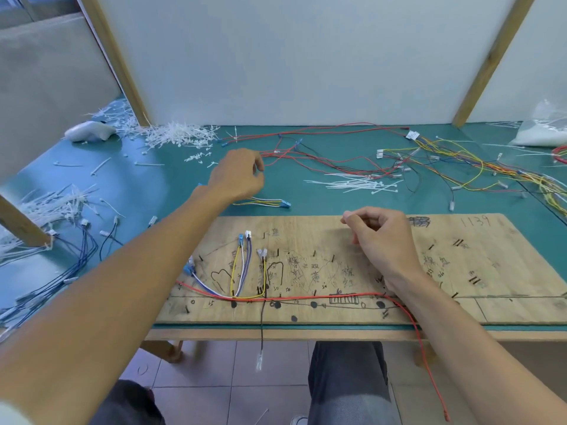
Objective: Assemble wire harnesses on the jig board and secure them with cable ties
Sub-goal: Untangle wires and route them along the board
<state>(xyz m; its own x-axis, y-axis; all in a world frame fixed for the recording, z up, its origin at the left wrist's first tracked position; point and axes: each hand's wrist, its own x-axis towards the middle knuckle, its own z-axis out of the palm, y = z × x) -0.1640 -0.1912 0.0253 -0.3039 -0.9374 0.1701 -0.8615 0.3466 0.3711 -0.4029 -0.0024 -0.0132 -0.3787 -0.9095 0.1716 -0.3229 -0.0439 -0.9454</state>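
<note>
The plywood jig board (306, 234) is laid at the near edge of the green mat (153, 191). "1139" is handwritten at its far right corner, and the other scrawl cannot be read. A red wire (306, 296) is routed along the board's pegs. The left hand (237, 176) is curled at the loose red wires (306, 154); whether one is gripped cannot be told. The right hand (380, 240) is held over the board, thumb pressed to forefinger, with nothing seen between. White cable ties (359, 184) are scattered beyond the board.
</note>
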